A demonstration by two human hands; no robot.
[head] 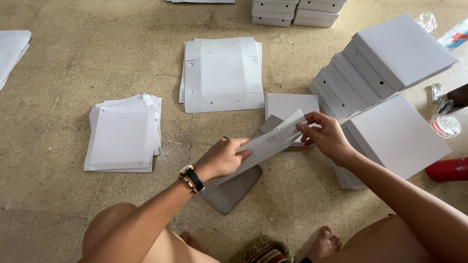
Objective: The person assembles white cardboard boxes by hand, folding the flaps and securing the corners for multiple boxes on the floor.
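Head view, the only one here: the person sits on the tan, gritty floor [73, 63] with both hands wrapped around one flat grey-white die-cut cardboard blank [265, 143]. The left hand [224, 158] pinches its lower end, thumb on top and fingers under; the right hand [324, 136] grips the upper end by the fingertips. So both are clamped on the same piece, one at each end, which looks like the way to keep a floppy sheet steady while it's tilted up off the floor. It hangs in the air, just above a darker grey cardboard sheet [231, 190] lying flat near the knees.

The blank itself is a long pale strip seen at an angle, with a small cut-out notch around its middle and a folded flap at the top edge. Plain, no print showing.

Everything else sits within arm's reach in sorted piles: a stack of flat white blanks [124, 134] to the left, a bigger unfolded white sheet stack with punched holes [222, 73] straight ahead, and a leaning row of finished white boxes [385, 63] on the right. A red cylinder [448, 169] lies past the boxes.
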